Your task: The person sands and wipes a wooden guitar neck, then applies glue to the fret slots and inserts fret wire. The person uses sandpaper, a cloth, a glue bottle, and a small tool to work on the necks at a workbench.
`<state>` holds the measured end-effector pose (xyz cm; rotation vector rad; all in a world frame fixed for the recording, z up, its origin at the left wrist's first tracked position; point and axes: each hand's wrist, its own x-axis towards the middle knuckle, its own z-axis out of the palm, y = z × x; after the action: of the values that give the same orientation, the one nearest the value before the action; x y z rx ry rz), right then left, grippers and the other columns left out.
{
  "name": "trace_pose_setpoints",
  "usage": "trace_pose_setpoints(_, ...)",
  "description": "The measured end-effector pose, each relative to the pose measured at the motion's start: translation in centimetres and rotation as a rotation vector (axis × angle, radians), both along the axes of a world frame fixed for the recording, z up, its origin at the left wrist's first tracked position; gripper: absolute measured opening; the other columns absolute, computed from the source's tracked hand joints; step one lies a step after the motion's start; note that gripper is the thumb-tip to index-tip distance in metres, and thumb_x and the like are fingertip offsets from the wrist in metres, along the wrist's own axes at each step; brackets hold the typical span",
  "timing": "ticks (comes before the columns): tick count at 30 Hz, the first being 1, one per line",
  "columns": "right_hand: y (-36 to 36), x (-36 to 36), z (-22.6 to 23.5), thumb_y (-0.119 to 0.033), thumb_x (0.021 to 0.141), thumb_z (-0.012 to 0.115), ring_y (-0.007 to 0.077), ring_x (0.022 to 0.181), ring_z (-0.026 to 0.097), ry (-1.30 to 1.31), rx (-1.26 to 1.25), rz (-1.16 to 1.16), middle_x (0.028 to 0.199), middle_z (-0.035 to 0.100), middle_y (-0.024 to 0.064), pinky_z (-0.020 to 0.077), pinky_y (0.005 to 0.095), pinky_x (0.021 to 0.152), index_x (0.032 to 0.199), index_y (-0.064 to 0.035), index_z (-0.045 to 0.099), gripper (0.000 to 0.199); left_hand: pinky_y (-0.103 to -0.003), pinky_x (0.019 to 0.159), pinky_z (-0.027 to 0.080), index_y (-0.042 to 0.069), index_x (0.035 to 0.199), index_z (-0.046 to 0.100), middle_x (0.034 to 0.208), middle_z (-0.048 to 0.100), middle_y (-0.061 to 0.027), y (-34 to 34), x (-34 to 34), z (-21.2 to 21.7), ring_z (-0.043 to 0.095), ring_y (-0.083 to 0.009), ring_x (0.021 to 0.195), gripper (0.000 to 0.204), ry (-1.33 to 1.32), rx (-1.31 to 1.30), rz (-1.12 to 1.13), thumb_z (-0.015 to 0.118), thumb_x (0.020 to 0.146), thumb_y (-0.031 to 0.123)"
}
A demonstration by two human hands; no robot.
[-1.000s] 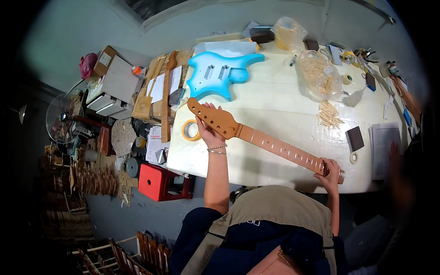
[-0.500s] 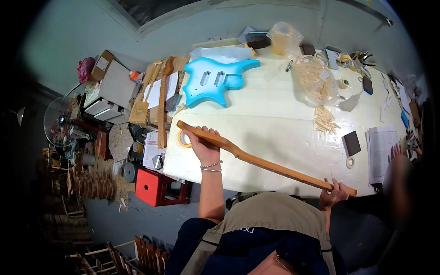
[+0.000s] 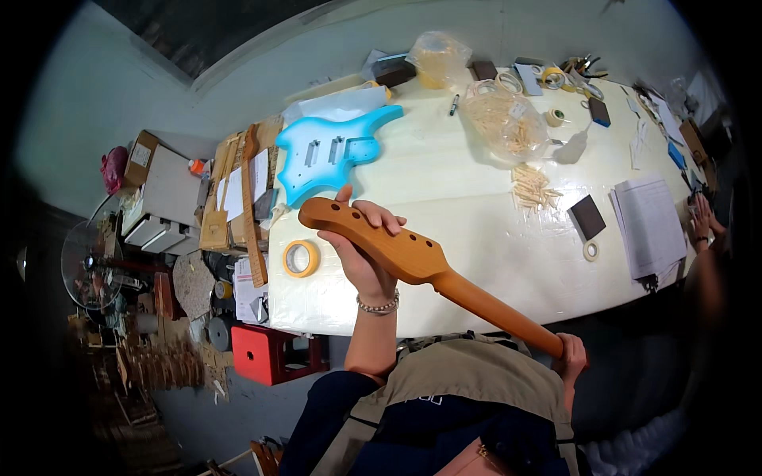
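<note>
- While the wooden guitar neck (image 3: 432, 266) is held up over the near edge of the table (image 3: 476, 214), it runs slantwise, headstock up-left, heel down-right.
- Left hand (image 3: 361, 246): closed around the headstock end from below, fingers curled over the top edge, thumb pointing up behind it. A beaded bracelet (image 3: 378, 305) sits on that wrist.
- Right hand (image 3: 570, 358): closed on the heel end of the neck, low in view, just beside the person's khaki vest (image 3: 468, 381).
- Neck shows its rounded back; a row of tuner holes is visible along the headstock.
- Table surface is pale cream. On its far left part lies a blue guitar body (image 3: 329, 152), flat, cavities up, well apart from the neck.
- A roll of yellow tape (image 3: 301, 258) lies on the table's left edge, near the left hand.
- Further right: a clear bag of wooden sticks (image 3: 504, 119), with a loose pile of wooden sticks (image 3: 530, 186) near it.
- A dark sanding block (image 3: 588, 216) and a stack of white papers (image 3: 651, 226) lie toward the right edge.
- Another person's hand (image 3: 702, 224) rests at the table's far right edge; whether it grips anything cannot be told.
- On the floor left of the table: a red box (image 3: 266, 353) and a fan (image 3: 91, 266).
</note>
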<state>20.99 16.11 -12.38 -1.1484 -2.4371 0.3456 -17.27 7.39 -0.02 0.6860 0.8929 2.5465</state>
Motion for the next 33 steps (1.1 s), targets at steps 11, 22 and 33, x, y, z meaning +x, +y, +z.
trace_pose_setpoints(11,-3.7,1.9,0.2,-0.006,0.070,0.063,0.0283,0.083,0.058,0.020,0.477,-0.399,0.088,0.059,0.0094,0.0451,0.0381,0.075,0.097,-0.0072,0.064,0.027,-0.040,0.081,0.050,-0.001,0.140,0.015,0.107,0.054,-0.0142,2.1,2.3,1.9,0.060,-0.0291,0.094,0.069,0.132,-0.177,-0.026,0.032,0.094,0.047)
trace_pose_setpoints(22,-3.5,2.2,-0.2,-0.008,0.070,0.063,0.0266,0.079,0.057,0.033,0.482,-0.446,0.085,0.058,0.0075,0.0443,0.0371,0.072,0.093,-0.0082,0.064,0.022,-0.044,0.090,0.047,-0.002,0.141,0.009,0.124,0.043,-0.0192,1.3,2.2,2.1,0.052,-0.0356,0.110,0.084,0.237,-0.177,-0.193,0.058,0.075,0.017)
trace_pose_setpoints(33,-3.1,2.1,0.3,-0.004,0.070,0.062,0.0266,0.080,0.057,-0.007,0.528,-0.437,0.087,0.059,0.0078,0.0445,0.0381,0.072,0.095,-0.0076,0.063,0.025,-0.043,0.090,0.047,0.001,0.141,0.012,0.118,0.049,-0.0207,0.6,0.8,1.3,0.055,-0.0352,0.107,0.073,0.180,-0.126,-0.199,0.054,0.086,0.022)
